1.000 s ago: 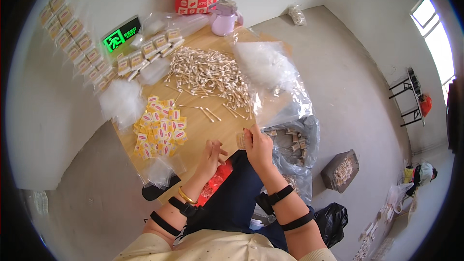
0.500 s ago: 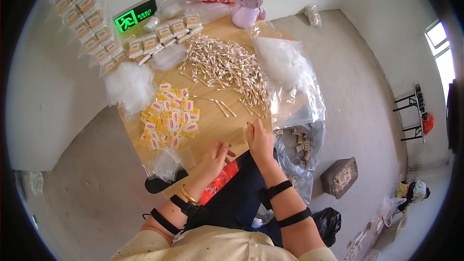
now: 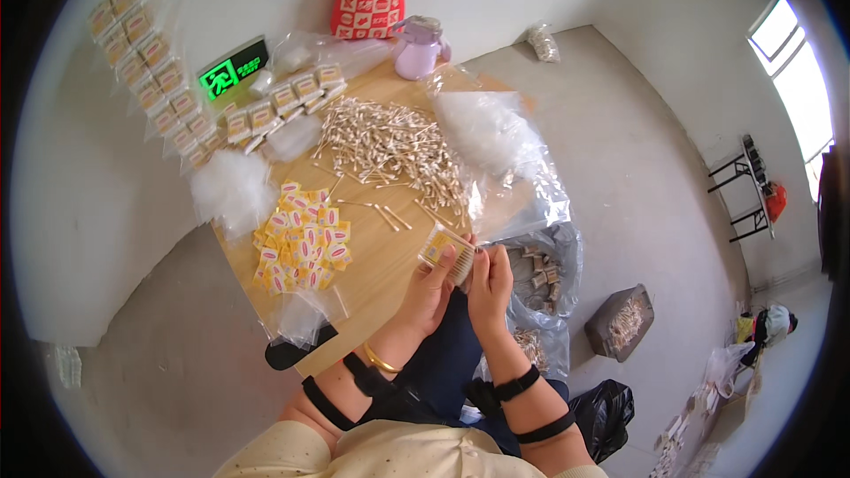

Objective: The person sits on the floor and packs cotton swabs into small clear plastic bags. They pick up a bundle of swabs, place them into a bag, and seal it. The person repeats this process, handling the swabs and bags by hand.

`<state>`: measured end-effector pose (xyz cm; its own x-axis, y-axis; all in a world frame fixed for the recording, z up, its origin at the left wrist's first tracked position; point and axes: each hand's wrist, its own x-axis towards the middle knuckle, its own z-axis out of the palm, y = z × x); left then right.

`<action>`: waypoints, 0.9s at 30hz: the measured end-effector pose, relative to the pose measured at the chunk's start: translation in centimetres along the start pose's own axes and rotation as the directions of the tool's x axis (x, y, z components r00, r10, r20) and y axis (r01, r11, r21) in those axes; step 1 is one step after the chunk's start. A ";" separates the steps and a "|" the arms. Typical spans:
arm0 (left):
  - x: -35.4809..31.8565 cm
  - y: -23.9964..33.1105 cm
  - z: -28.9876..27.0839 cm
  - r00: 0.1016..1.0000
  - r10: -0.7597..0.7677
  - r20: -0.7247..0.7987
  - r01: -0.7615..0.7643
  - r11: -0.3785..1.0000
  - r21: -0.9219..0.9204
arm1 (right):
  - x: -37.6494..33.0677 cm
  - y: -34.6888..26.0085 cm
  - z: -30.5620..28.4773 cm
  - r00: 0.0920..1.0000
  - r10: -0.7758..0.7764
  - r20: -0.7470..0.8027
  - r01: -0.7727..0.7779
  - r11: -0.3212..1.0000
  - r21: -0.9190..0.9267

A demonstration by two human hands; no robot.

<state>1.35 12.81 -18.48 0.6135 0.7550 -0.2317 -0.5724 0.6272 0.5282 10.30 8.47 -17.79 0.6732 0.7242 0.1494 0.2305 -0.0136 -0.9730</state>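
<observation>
Left hand point(image 3: 431, 288) and right hand point(image 3: 490, 281) both grip a small clear plastic packet point(image 3: 447, 252) over the wooden tabletop point(image 3: 381, 257).

Small yellow-labelled clear packet point(image 3: 445, 250) at centre, pinched by left hand point(image 3: 431, 290) and right hand point(image 3: 490, 283). Yellow-pink label pile point(image 3: 303, 247) at 9 o'clock. Packed packet rows point(image 3: 266, 109) at 11. Green-lit sign point(image 3: 233, 69) beyond. Red patterned bag point(image 3: 370, 2) at 12.
</observation>
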 end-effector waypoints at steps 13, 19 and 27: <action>-8.0 6.5 9.5 0.816 -0.037 0.577 -0.353 0.758 0.549 | -5.4 -7.4 -9.8 0.828 -0.117 0.549 -0.078 0.944 0.319; -8.4 5.9 10.9 0.479 0.021 0.878 -0.851 0.256 0.458 | -7.8 -8.9 -10.8 0.901 -0.126 0.416 -0.108 0.862 0.495; -10.5 6.6 13.6 0.478 0.074 0.875 -0.878 0.022 0.478 | -8.1 -11.5 -12.6 0.894 -0.174 0.413 -0.079 0.846 0.528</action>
<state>-1.44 6.43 -1.46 0.7269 0.2398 0.6436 -0.2914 -0.7408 0.6052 11.09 -5.94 -5.59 0.2716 0.9345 0.2299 -0.2292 0.2948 -0.9277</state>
